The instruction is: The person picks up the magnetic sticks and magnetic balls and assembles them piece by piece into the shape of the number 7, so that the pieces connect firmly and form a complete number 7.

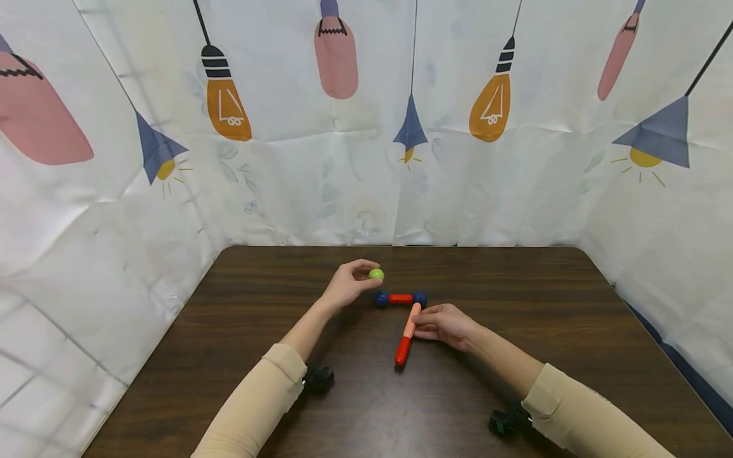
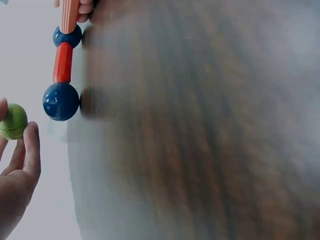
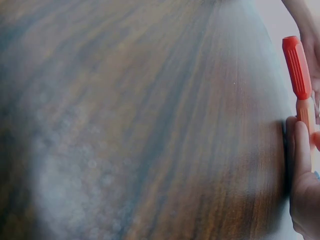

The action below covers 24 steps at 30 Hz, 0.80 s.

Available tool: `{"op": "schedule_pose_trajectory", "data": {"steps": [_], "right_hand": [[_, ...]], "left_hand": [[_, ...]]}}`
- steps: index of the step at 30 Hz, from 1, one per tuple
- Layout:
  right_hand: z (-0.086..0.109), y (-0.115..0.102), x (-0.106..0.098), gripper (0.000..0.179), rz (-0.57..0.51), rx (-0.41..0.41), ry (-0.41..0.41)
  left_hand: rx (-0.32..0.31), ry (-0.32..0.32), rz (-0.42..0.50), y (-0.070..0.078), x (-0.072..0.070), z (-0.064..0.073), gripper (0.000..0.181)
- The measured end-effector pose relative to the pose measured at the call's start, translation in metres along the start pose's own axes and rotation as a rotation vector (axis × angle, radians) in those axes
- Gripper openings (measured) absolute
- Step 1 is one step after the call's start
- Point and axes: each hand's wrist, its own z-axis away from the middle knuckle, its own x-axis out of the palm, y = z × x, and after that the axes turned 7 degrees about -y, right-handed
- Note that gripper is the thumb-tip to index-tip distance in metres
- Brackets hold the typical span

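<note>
In the head view my left hand pinches a small green ball between thumb and fingertips, above the far part of the table. My right hand pinches a light orange rod between thumb and fingers. At the orange rod's near end is a ribbed red rod, in line with it. The far end meets a dark blue ball. From that ball a short red rod runs left to another blue ball. The left wrist view shows the green ball apart from the nearer blue ball.
The dark wood-grain table has rounded far corners. A white curtain printed with lamps and bulbs hangs behind it and at both sides. Dark devices, such as a wrist camera, stick out below both sleeves.
</note>
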Motion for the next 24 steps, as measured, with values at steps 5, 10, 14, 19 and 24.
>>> {"op": "schedule_pose_trajectory", "data": {"steps": [5, 10, 14, 19, 24], "right_hand": [[0.000, -0.001, 0.000, 0.042, 0.004, 0.010, 0.010], [0.000, -0.003, 0.001, 0.042, 0.006, 0.011, 0.020], [0.002, -0.005, 0.001, 0.043, 0.005, 0.002, 0.026], [0.002, -0.005, 0.001, 0.044, 0.004, 0.001, 0.024], [0.002, -0.004, 0.002, 0.044, 0.006, -0.001, 0.018]], "left_hand": [[0.056, -0.059, -0.070, -0.001, 0.000, 0.007, 0.038], [0.093, -0.117, -0.079, 0.001, 0.000, 0.015, 0.036], [0.100, -0.147, -0.060, 0.004, 0.002, 0.020, 0.035], [0.100, -0.213, -0.019, 0.007, 0.004, 0.027, 0.042], [0.093, -0.265, 0.002, 0.009, 0.006, 0.034, 0.045]]}}
